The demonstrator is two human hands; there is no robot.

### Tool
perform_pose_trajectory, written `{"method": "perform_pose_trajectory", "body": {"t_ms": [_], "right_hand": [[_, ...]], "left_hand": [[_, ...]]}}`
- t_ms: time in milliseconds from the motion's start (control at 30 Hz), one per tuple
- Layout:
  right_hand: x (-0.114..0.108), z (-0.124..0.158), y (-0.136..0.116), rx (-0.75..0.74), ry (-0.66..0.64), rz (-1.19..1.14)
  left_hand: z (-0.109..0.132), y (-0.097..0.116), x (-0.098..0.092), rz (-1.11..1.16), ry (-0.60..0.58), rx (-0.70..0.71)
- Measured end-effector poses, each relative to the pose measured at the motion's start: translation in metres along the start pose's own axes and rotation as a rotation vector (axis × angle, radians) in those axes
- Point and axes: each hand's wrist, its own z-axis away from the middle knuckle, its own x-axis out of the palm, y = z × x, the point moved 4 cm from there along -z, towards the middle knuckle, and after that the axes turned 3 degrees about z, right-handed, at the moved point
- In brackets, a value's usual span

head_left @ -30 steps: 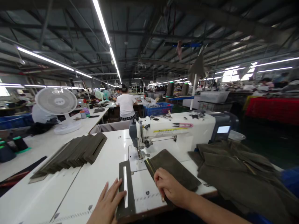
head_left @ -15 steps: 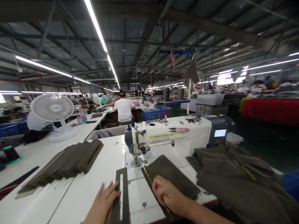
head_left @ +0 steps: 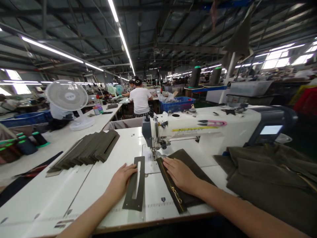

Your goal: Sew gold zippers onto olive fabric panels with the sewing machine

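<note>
My left hand (head_left: 122, 178) lies open, its fingertips resting on the left edge of a dark olive strip (head_left: 135, 195) with a long slot cut through it. My right hand (head_left: 182, 173) is spread flat on an olive fabric panel (head_left: 183, 157), close to the needle area. Along the panel's left edge runs a brass zipper (head_left: 168, 178), with its metal pull (head_left: 176, 195) toward the table's front edge. The white sewing machine (head_left: 198, 127) stands just beyond; its presser foot is by the panel's top corner. My right palm covers part of the panel.
On the left lies a fanned stack of slotted olive pieces (head_left: 86, 148). Folded olive fabric (head_left: 262, 175) heaps at the right. Pink-handled thread snips (head_left: 213, 123) lie on the machine. A white fan (head_left: 68, 96), thread spools (head_left: 27, 143) and a person in white (head_left: 140, 100) are farther off.
My right hand has gone from a closed grip over the zipper to flat fingers on the panel, uncovering the zipper pull. My left hand stays at the slotted strip. The camera view has shifted.
</note>
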Motion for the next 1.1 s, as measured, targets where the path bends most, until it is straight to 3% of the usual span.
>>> {"method": "perform_pose_trajectory", "body": {"t_ms": [67,167,233,367,433,567,700,800,967,1100], "right_hand": [[0.009,-0.002,-0.005,0.053,0.014,0.063],[0.016,-0.001,-0.013,0.109,0.039,0.144],[0.017,0.002,-0.016,0.108,0.045,0.146],[0.017,0.005,-0.016,0.095,0.038,0.122],[0.018,0.006,-0.014,0.102,0.043,0.118],[0.02,0.005,-0.014,0.129,0.072,0.102],[0.018,0.005,-0.018,0.146,0.112,0.059],[0.017,0.005,-0.02,0.136,0.077,-0.029],[0.015,0.005,-0.017,0.158,0.037,-0.111],[0.01,0.002,-0.015,0.125,0.021,-0.111]], "left_hand": [[0.0,0.001,-0.002,0.048,0.114,0.028],[-0.004,0.026,0.004,0.05,0.222,0.181],[-0.012,0.05,0.015,-0.006,0.174,0.273],[-0.03,0.076,0.044,-0.106,-0.086,0.303],[-0.033,0.074,0.053,-0.109,-0.138,0.296],[-0.031,0.055,0.056,-0.125,-0.023,0.273],[-0.026,0.043,0.052,-0.045,-0.014,0.242],[-0.025,0.05,0.047,-0.017,0.029,0.272],[-0.029,0.066,0.052,-0.122,-0.147,0.322],[-0.03,0.066,0.051,-0.188,-0.152,0.336]]}}
